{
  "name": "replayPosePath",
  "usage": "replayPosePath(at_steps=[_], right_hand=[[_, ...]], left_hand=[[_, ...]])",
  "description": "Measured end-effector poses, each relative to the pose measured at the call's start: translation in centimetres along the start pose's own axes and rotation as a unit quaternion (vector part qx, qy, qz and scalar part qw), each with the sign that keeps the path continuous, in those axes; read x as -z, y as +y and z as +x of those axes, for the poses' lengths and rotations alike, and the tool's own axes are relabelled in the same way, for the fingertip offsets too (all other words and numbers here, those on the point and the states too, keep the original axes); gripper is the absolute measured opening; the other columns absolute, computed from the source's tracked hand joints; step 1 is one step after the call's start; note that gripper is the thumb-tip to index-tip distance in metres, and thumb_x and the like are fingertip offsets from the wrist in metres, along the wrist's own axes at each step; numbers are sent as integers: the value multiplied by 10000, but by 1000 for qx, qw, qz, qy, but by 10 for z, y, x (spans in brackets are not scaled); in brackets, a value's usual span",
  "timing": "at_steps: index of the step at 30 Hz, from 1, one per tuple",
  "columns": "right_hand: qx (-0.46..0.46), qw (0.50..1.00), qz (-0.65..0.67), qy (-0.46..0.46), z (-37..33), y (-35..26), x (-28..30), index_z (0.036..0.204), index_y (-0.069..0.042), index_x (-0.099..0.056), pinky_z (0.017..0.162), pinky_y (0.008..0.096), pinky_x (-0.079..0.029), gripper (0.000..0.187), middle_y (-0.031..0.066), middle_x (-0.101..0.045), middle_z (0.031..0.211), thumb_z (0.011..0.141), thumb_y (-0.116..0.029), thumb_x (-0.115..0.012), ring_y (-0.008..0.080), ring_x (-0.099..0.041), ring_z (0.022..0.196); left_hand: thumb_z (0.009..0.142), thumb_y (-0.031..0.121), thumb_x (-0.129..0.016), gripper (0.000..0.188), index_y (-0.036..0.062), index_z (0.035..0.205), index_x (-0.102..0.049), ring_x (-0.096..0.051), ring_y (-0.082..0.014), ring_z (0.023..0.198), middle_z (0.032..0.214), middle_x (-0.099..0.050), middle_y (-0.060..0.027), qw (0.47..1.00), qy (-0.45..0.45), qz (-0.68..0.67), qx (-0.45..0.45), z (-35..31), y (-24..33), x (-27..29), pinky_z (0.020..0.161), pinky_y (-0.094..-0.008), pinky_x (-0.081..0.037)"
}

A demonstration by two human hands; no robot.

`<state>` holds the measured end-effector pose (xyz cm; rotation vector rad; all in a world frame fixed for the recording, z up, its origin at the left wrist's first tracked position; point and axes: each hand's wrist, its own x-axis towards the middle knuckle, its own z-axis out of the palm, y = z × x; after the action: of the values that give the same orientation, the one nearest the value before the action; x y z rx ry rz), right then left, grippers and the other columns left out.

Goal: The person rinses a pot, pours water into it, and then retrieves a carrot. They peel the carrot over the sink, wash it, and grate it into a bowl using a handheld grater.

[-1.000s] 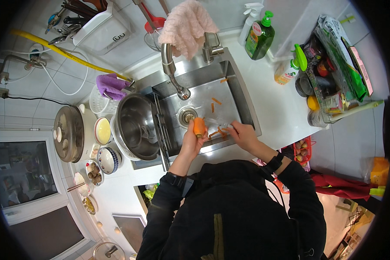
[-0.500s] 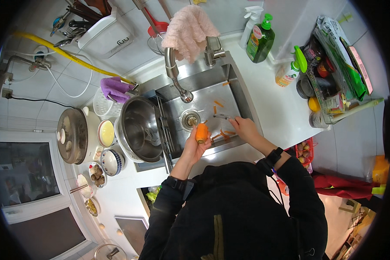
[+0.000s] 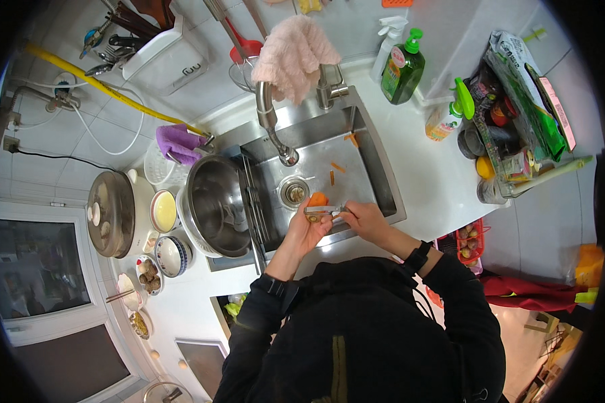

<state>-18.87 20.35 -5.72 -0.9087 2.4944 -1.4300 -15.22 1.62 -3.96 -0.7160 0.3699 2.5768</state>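
Note:
Over the near part of the steel sink (image 3: 381, 176), my left hand (image 3: 305, 232) is closed round an orange carrot (image 3: 318, 199). My right hand (image 3: 368, 222) grips a metal peeler (image 3: 324, 209), whose head lies across the carrot at its near end and partly covers it. Thin orange peelings (image 3: 337, 167) lie on the sink floor, some near the drain (image 3: 294, 193) and some in the far right corner. My hands hide the sink's near edge in part.
A faucet (image 3: 267, 121) with a pink cloth (image 3: 296, 54) over it reaches above the sink. Left of the basin stand a steel bowl (image 3: 212, 201), small bowls and a lidded pot (image 3: 107, 213). Bottles (image 3: 403, 67) stand on the right counter (image 3: 427, 181), beside a rack of jars (image 3: 517, 178).
My right hand has moved left and nearer, bringing the peeler from beside the carrot onto it. The carrot is now mostly covered by the peeler and my fingers.

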Motion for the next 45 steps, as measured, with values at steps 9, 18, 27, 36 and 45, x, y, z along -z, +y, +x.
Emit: replayPosePath(at_steps=[9, 18, 27, 36, 45], right_hand=[[-124, 972, -198, -38, 19, 41, 15, 718, -50, -542, 542, 464, -458, 354, 159, -588, 634, 883, -361, -523, 372, -583, 606], [-120, 988, -93, -12, 13, 10, 35, 730, -43, -517, 528, 445, -436, 300, 161, -567, 640, 870, -304, -562, 369, -570, 612], [58, 996, -57, -42, -2, -1, 27, 771, -57, -531, 502, 415, -428, 229, 127, -549, 615, 835, -265, -605, 337, -562, 574], [-185, 973, -124, -58, 4, 39, 11, 692, -40, -569, 541, 453, -439, 396, 166, -571, 642, 888, -378, -503, 390, -554, 597], [-5, 999, -48, -20, -8, 7, 21, 766, -39, -517, 526, 434, -441, 239, 169, -557, 629, 851, -251, -589, 381, -568, 619]], left_hand=[[978, 358, -338, 420, 2, 1177, -435, -517, -190, 787, 948, -505, -85, 997, -65, 36, -22, -17, -4, -10, 702, -294, -478], [920, 148, -520, 412, 68, 1280, -337, -525, -183, 1050, 1067, -511, -88, 911, 29, 390, -128, -17, -8, -10, 886, -295, -478], [898, 83, -535, 370, 80, 1159, -272, -472, -107, 664, 878, -488, -71, 863, -16, 485, -140, -20, -13, -8, 584, -239, -409], [889, 98, -556, 353, 79, 1134, -303, -518, -128, 754, 964, -493, -79, 881, -62, 461, -82, -31, -8, -1, 627, -256, -452], [923, 178, -527, 451, 40, 1287, -299, -528, -141, 980, 1075, -509, -69, 839, 15, 530, -120, -17, -9, 7, 810, -271, -476]])
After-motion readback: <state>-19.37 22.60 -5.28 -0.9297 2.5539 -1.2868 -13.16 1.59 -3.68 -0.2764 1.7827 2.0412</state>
